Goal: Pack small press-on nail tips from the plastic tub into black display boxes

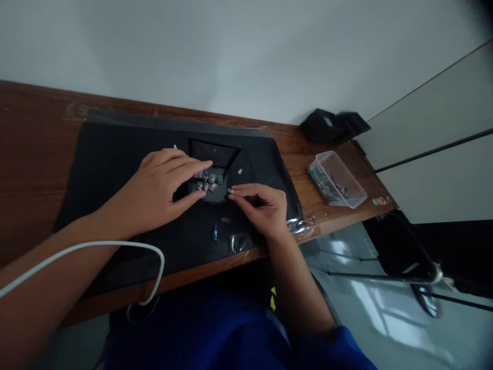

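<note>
On the black mat lies a small black case (221,198) with its lid (213,151) raised at the back. Several glossy green, pink and silver pieces that look like false nails (213,179) sit inside it. My left hand (169,177) reaches over the case's left side, thumb and forefinger apart at the pieces, partly hiding them. At the case's right edge, my right hand (260,203) pinches a small whitish false nail (230,191). Loose on the mat are a pale piece (240,171), a pinkish piece (225,220) and a pointed blue piece (215,232).
A clear plastic tub (352,187) of small bagged items stands to the right on the wooden table (31,149). Black bins (327,126) are behind it against the wall. A white cable (108,242) crosses my left forearm. The black mat (111,154) is taped at its edges.
</note>
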`<state>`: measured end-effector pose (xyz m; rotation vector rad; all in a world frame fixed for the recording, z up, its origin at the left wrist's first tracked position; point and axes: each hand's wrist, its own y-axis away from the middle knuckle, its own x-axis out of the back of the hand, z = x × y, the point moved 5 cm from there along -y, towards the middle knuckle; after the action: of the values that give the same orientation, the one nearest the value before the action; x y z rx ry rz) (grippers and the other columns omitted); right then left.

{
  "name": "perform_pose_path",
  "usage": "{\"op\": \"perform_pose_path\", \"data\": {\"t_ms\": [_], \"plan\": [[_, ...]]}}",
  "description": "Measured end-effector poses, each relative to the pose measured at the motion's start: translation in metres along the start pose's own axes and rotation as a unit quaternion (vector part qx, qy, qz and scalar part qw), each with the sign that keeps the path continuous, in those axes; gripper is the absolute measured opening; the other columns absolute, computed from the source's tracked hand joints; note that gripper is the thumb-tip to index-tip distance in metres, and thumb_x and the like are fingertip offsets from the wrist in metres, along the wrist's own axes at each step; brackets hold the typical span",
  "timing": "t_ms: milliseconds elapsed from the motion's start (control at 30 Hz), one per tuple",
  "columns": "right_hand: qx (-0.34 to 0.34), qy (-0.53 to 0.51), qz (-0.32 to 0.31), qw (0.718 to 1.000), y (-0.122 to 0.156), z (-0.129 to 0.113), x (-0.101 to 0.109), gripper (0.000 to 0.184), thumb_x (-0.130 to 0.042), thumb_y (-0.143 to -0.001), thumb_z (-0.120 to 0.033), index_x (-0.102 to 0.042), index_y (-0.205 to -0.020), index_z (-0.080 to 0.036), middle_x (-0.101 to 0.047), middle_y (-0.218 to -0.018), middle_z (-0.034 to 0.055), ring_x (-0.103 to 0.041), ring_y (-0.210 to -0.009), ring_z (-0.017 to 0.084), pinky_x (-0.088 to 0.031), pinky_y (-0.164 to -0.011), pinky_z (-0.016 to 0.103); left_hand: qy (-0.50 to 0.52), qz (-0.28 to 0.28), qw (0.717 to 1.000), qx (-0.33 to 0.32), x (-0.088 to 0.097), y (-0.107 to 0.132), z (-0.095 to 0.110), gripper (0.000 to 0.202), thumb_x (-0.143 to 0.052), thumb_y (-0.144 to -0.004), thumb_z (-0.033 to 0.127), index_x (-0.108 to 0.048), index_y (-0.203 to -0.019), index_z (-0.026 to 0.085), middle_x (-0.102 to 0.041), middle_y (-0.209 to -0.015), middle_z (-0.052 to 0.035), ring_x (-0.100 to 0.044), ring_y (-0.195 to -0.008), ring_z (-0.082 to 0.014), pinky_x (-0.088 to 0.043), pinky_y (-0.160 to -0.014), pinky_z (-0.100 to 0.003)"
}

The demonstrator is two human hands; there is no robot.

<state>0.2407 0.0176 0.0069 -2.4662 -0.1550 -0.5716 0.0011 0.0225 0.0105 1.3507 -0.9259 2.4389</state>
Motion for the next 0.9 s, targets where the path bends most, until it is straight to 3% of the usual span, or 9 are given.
{"op": "perform_pose_path", "data": {"t_ms": [267, 500, 700, 900], "plan": [[-0.020, 0.024, -0.012, 0.999, -0.0003, -0.0015, 0.0011, 0.007, -0.085, -0.094, -0.020, -0.085, -0.090, -0.026, -0.090, -0.095, 0.0015, -0.085, -0.079, 0.017, -0.063, -0.062, 0.025, -0.003, 0.001, 1.000, 0.008, 0.0002, -0.0006, 0.0006, 0.048, -0.059, -0.108, 0.050, -0.069, -0.151, 0.030, -0.076, -0.145, -0.0116, -0.060, -0.141, -0.0422, -0.046, -0.119, -0.065], [-0.028, 0.026, 0.004, 0.999, 0.0012, -0.0023, 0.0038, 0.008, -0.089, -0.091, -0.019, -0.087, -0.092, -0.027, -0.089, -0.093, -0.0004, -0.080, -0.069, 0.014, -0.064, -0.063, 0.025, -0.040, -0.051, 0.997, 0.033, 0.0060, -0.0007, 0.0090, 0.059, -0.044, -0.115, 0.042, -0.038, -0.170, 0.021, -0.067, -0.155, -0.0093, -0.054, -0.147, -0.0364, -0.045, -0.123, -0.060], [-0.036, 0.049, 0.005, 0.998, 0.0015, -0.0032, 0.0059, 0.003, -0.091, -0.091, -0.029, -0.088, -0.091, -0.028, -0.089, -0.091, 0.0002, -0.080, -0.068, 0.016, -0.067, -0.066, 0.027, -0.025, -0.025, 0.999, 0.022, 0.0018, 0.0009, 0.0025, 0.061, -0.050, -0.112, 0.050, -0.047, -0.166, 0.024, -0.070, -0.151, -0.0070, -0.056, -0.145, -0.0374, -0.047, -0.121, -0.061], [-0.006, 0.023, 0.021, 1.000, 0.0010, -0.0056, 0.0070, 0.009, -0.093, -0.089, -0.021, -0.087, -0.090, -0.028, -0.089, -0.092, 0.0000, -0.085, -0.078, 0.018, -0.069, -0.073, 0.028, -0.005, -0.009, 0.999, 0.030, -0.0003, 0.0017, -0.0003, 0.060, -0.056, -0.108, 0.055, -0.055, -0.161, 0.027, -0.074, -0.146, -0.0126, -0.060, -0.142, -0.0409, -0.047, -0.117, -0.062]]}}
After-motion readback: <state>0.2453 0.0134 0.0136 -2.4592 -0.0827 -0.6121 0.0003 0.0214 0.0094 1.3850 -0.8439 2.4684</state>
